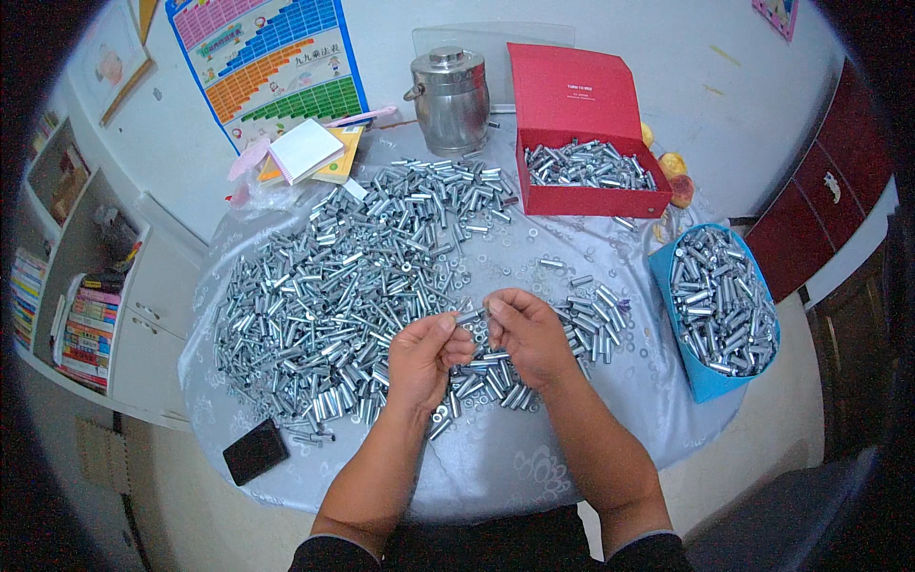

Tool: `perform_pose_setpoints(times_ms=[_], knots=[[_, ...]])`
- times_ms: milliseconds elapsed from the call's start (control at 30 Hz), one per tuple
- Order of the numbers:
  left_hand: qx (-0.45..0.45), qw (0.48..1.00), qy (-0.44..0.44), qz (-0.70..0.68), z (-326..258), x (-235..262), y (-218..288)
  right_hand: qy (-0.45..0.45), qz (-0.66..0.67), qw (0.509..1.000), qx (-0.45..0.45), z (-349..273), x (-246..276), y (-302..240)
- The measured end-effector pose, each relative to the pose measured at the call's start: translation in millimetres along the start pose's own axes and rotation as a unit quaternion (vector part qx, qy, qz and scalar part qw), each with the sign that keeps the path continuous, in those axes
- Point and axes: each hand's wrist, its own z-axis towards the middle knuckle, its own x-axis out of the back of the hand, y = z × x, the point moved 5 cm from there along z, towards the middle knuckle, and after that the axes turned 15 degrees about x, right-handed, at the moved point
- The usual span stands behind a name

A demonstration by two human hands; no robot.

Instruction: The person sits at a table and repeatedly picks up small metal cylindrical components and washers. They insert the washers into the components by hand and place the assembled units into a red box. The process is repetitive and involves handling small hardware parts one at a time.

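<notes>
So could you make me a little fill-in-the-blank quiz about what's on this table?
1. The open box holding metal sleeves is coloured ____.
2. The left hand and right hand work over a heap of small metal ____.
3. The dark phone lies near the table's ____ edge, on the person's left.
4. The blue container stands on the person's ____ side.

Missing words: red; sleeves; front; right

A heap of small silvery metal sleeves (353, 296) lies on the round cloth-covered table (534, 458), left of both hands. Behind sits the open red cardboard box (586, 195); the blue bin of sleeves (721, 315) stands right, the flat black phone (255, 451) front-left
</notes>
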Motion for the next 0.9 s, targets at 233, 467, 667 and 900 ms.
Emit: perform_pose_setpoints(times_ms=[233,467,667,900], knots=[[0.028,0.999,-0.010,-0.021,0,-2,-2,0.017,0.031,0.999,-0.007,-1,-2,-2],[0.035,0.995,-0.039,-0.080,5,7,-5,-0.008,-0.152,0.987,0.060,-2,-12,-16],[0.024,0.994,-0.030,-0.103,1,8,2,-0.055,-0.244,0.959,0.131,1,-16,-23],[-0.031,0.991,0.020,-0.132,-1,13,17,-0.144,-0.558,0.785,0.226,21,3,-35]])
